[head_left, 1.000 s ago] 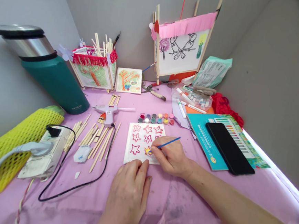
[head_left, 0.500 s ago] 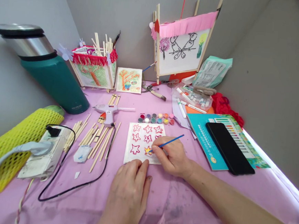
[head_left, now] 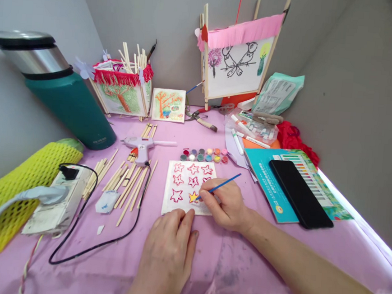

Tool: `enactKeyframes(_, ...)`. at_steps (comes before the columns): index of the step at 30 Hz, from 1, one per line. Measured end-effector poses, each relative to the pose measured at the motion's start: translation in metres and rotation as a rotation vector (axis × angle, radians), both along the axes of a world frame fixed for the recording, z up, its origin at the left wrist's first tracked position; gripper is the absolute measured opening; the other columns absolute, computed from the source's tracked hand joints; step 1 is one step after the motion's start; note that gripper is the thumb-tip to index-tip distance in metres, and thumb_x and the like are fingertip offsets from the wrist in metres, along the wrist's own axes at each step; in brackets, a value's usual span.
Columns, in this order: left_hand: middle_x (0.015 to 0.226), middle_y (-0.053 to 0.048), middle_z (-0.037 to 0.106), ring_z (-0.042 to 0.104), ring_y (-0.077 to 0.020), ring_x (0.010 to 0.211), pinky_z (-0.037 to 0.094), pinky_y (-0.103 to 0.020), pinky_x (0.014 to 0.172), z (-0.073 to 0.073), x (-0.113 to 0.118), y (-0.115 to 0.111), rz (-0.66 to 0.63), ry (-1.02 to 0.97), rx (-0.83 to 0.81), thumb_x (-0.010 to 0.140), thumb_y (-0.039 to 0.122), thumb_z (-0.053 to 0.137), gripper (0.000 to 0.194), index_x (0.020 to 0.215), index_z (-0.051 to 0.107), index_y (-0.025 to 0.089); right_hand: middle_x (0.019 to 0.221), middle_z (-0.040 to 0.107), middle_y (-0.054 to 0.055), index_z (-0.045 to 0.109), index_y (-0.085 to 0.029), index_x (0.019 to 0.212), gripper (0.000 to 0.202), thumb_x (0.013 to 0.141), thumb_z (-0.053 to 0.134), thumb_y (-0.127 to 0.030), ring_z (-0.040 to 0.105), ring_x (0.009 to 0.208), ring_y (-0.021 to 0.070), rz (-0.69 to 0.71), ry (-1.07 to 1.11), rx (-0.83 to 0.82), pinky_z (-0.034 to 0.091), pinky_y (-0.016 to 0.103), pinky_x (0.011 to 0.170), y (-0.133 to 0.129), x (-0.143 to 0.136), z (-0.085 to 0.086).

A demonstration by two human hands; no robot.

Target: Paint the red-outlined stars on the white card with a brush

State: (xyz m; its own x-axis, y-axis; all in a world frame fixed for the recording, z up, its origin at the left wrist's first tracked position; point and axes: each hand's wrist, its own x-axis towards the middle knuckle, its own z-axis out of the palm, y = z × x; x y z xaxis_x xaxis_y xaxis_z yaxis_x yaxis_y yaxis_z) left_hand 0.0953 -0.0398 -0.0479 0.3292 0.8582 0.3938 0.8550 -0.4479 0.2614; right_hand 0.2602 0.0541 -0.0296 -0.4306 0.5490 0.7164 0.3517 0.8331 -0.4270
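A white square sheet (head_left: 169, 204) with several red star outlines lies on the pink cloth; the star at the bottom, right of middle, is filled with yellow. My right hand (head_left: 227, 204) pinches a thin blue paintbrush (head_left: 227, 181), its tip at the yellow star. The right hand covers the sheet's lower right part. My left hand (head_left: 169, 249) lies flat with its fingers stretched out, fingertips on the sheet's bottom edge, holding nothing. Small round paint pots (head_left: 200, 158) in several colours stand in two rows just beyond the sheet.
Left of the sheet are wooden sticks (head_left: 131, 191), a glue gun (head_left: 143, 147) with its black cable, a power strip (head_left: 59, 204) and a green bottle (head_left: 73, 105). A phone (head_left: 301, 194) rests on a blue book (head_left: 262, 170) at the right. Decorated frames (head_left: 238, 87) stand behind.
The yellow in the star looks slightly fuller. Both hands stay in nearly the same place, and the view has shifted very slightly.
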Motion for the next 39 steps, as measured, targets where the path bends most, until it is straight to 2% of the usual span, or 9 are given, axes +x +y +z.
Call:
enactKeyframes(9, 0.1, -0.009, 0.053, 0.052, -0.0203, 0.087, 0.049, -0.039, 0.075, -0.0002, -0.0002, -0.0003, -0.002, -0.01, -0.019, 0.088, 0.021, 0.048, 0.038, 0.126, 0.046, 0.014, 0.068, 0.065, 0.004, 0.056, -0.017, 0.078, 0.015, 0.089, 0.045, -0.017, 0.061, 0.062, 0.0137, 0.019, -0.039, -0.039, 0.047, 0.025, 0.059, 0.0005, -0.0003, -0.0028)
enactKeyframes(39, 0.099, -0.009, 0.053, 0.052, -0.0201, 0.087, 0.049, -0.038, 0.073, -0.0005, -0.0003, 0.0008, -0.012, -0.01, 0.003, 0.088, 0.021, 0.049, 0.038, 0.125, 0.046, 0.013, 0.066, 0.064, 0.002, 0.054, -0.018, 0.078, 0.011, 0.087, 0.048, -0.015, 0.059, 0.059, 0.0128, 0.023, -0.023, 0.001, 0.046, 0.025, 0.058, 0.0014, 0.0014, -0.003)
